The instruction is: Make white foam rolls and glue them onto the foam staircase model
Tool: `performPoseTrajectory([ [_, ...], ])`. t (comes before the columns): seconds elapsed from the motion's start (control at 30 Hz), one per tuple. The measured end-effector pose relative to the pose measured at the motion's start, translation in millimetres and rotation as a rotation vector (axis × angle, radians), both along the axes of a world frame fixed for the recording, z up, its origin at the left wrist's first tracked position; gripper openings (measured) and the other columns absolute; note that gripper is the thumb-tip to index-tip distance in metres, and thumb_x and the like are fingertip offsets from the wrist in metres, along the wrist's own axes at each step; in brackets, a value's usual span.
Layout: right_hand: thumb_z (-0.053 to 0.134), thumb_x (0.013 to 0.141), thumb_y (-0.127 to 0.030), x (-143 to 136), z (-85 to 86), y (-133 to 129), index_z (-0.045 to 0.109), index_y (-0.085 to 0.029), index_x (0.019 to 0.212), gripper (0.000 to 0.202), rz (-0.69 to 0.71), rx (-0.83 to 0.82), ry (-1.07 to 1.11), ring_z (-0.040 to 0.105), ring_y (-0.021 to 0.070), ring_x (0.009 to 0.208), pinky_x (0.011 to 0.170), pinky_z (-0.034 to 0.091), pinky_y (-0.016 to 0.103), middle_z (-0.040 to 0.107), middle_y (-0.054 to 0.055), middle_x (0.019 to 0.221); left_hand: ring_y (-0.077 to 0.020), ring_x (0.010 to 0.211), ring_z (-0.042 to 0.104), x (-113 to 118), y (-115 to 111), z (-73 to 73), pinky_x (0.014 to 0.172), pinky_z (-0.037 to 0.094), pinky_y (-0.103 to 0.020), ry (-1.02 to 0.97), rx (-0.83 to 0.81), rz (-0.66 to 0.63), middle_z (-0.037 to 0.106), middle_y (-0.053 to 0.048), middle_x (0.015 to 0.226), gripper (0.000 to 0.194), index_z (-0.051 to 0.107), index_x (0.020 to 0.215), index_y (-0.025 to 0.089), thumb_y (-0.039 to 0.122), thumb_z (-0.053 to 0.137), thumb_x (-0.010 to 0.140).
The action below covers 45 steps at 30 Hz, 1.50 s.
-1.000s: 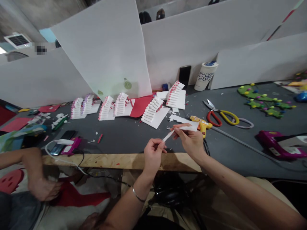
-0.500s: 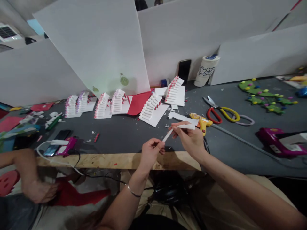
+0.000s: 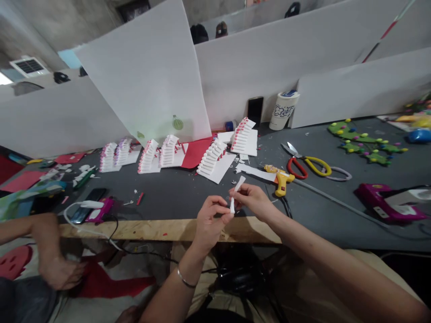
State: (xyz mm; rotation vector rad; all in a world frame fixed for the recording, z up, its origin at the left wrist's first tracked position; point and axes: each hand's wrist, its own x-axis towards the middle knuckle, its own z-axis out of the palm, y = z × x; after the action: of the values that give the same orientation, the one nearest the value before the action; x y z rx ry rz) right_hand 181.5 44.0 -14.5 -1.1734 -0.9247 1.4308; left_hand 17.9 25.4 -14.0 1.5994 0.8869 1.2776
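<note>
Over the table's front edge, a small white strip [image 3: 239, 184], folded or rolled at its lower end, is held upright between my fingertips. My right hand [image 3: 254, 201] pinches it around the middle. The thumb and fingers of my left hand [image 3: 211, 220] close in on its lower end; the exact contact there is hard to see. Beyond them, a white piece with rows of rolled white sticks [image 3: 210, 158] lies on a white sheet. Similar pieces with red tips [image 3: 243, 134] and with pink tips [image 3: 148, 154] stand nearby.
To the right are a yellow glue gun [image 3: 282, 181] with its cord, scissors [image 3: 308, 162], green felt shapes with coloured balls [image 3: 362, 137] and a purple power block [image 3: 387, 202]. A cup [image 3: 284, 110] and phone [image 3: 255, 111] stand behind. Another person's hand [image 3: 62, 271] is at lower left.
The white strip has turned from slanting rightward to nearly upright and looks shorter. My right hand has moved left and down, closer to my left hand. The camera view has tilted up slightly.
</note>
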Motion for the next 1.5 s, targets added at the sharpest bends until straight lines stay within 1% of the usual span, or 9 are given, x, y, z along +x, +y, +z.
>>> performPoseTrajectory([
  [0.17,0.082,0.056,-0.046,-12.2,-0.7,-12.3,0.067,-0.014,0.072,0.039,0.128,-0.104,0.16,0.06,0.0092,0.05,0.047,0.047,0.02,0.066,0.0,0.06,-0.015,0.076,0.061,8.3,5.0,-1.4,0.073,0.051,-0.031,-0.349,-0.32,0.03,0.068,-0.006,0.091,0.026,0.067,0.063,0.019,0.041,0.08,0.064],
  [0.37,0.084,0.053,-0.047,-28.8,-5.2,-21.4,0.067,-0.015,0.074,0.042,0.02,-0.128,0.273,0.061,0.0106,0.052,0.049,0.048,0.021,0.068,0.002,0.064,-0.0046,0.056,0.051,14.7,21.6,-9.3,0.057,0.043,-0.018,-0.596,-0.47,0.218,0.068,-0.001,0.075,0.029,0.067,0.065,0.015,0.038,0.084,0.058],
  [0.47,0.082,0.057,-0.047,-33.7,-10.6,-22.7,0.066,-0.015,0.076,0.041,-0.003,-0.087,0.25,0.061,0.0109,0.052,0.051,0.048,0.023,0.068,0.002,0.066,-0.0019,0.048,0.042,16.2,25.6,-11.2,0.048,0.036,-0.016,-0.632,-0.538,0.229,0.06,0.003,0.062,0.031,0.068,0.069,0.013,0.038,0.084,0.057],
  [0.57,0.078,0.062,-0.051,-35.3,-14.7,-23.1,0.066,-0.016,0.077,0.039,-0.047,0.007,0.136,0.059,0.0117,0.052,0.052,0.048,0.025,0.066,0.0,0.064,-0.0033,0.048,0.044,16.7,25.8,-10.9,0.047,0.036,-0.017,-0.645,-0.617,0.195,0.053,0.005,0.055,0.036,0.069,0.073,0.013,0.04,0.084,0.055],
  [0.63,0.074,0.066,-0.052,-34.8,-15.4,-23.2,0.066,-0.017,0.078,0.038,-0.082,0.086,0.026,0.058,0.0128,0.052,0.053,0.048,0.026,0.064,0.0,0.061,-0.0046,0.05,0.047,16.0,25.7,-11.5,0.048,0.038,-0.018,-0.661,-0.654,0.173,0.054,0.005,0.057,0.039,0.069,0.075,0.012,0.041,0.084,0.054],
  [0.8,0.063,0.077,-0.046,-29.6,-14.9,-23.4,0.072,-0.019,0.086,0.029,-0.003,0.201,-0.195,0.059,0.0145,0.058,0.057,0.05,0.027,0.067,0.001,0.068,-0.0044,0.052,0.048,10.2,27.5,-18.6,0.052,0.041,-0.019,-0.657,-0.663,0.179,0.061,0.002,0.067,0.038,0.059,0.062,0.013,0.038,0.085,0.051],
  [0.97,0.059,0.081,-0.038,-22.5,-20.1,-22.3,0.075,-0.022,0.089,0.024,0.062,0.246,-0.282,0.059,0.0141,0.06,0.058,0.048,0.025,0.07,0.001,0.073,-0.0016,0.052,0.044,4.8,27.7,-25.4,0.053,0.04,-0.017,-0.649,-0.638,0.124,0.061,0.003,0.07,0.041,0.049,0.055,0.013,0.034,0.085,0.054],
  [1.27,0.057,0.082,-0.036,-20.6,-20.4,-22.0,0.077,-0.022,0.092,0.026,0.103,0.29,-0.38,0.058,0.0144,0.06,0.057,0.045,0.025,0.068,0.001,0.068,-0.0044,0.059,0.056,1.7,29.3,-26.7,0.059,0.044,-0.016,-0.605,-0.644,0.16,0.066,0.003,0.07,0.037,0.067,0.082,0.017,0.029,0.086,0.053],
  [1.5,0.058,0.08,-0.041,-16.5,-16.2,-22.6,0.076,-0.018,0.097,0.034,0.2,0.204,-0.346,0.054,0.0134,0.057,0.056,0.043,0.025,0.064,0.001,0.063,-0.0068,0.058,0.058,-10.1,29.9,-24.2,0.06,0.046,-0.019,-0.541,-0.611,0.175,0.07,-0.001,0.068,0.028,0.071,0.07,0.015,0.027,0.086,0.051],
])
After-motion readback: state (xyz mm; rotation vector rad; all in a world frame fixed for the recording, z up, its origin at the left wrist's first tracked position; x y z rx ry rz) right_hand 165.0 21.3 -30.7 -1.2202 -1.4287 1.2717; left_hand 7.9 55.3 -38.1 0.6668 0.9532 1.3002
